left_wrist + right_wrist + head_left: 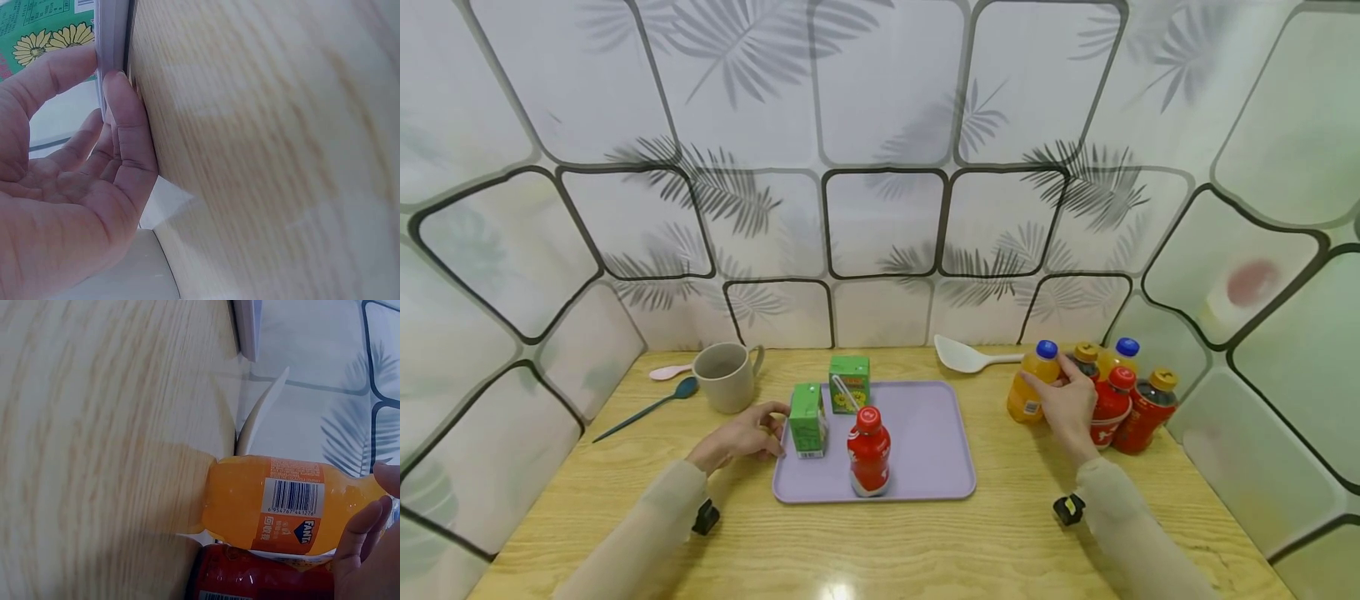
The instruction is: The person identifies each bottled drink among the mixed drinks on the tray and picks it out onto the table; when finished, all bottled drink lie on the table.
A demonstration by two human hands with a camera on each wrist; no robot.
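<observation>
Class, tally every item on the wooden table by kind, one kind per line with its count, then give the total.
Bottles: 6, one red on the tray, five in the cluster by the right hand
Juice cartons: 2
Spoons: 3
Mug: 1
Tray: 1
Total: 13

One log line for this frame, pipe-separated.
left hand: touching tray edge | right hand: gripping orange bottle | on tray: two green cartons, red bottle

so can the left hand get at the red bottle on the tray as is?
Probably yes. The left hand rests at the tray edge beside the front green carton; the red bottle stands just right of that carton, its near side unobstructed, so reaching round the front looks free.
</observation>
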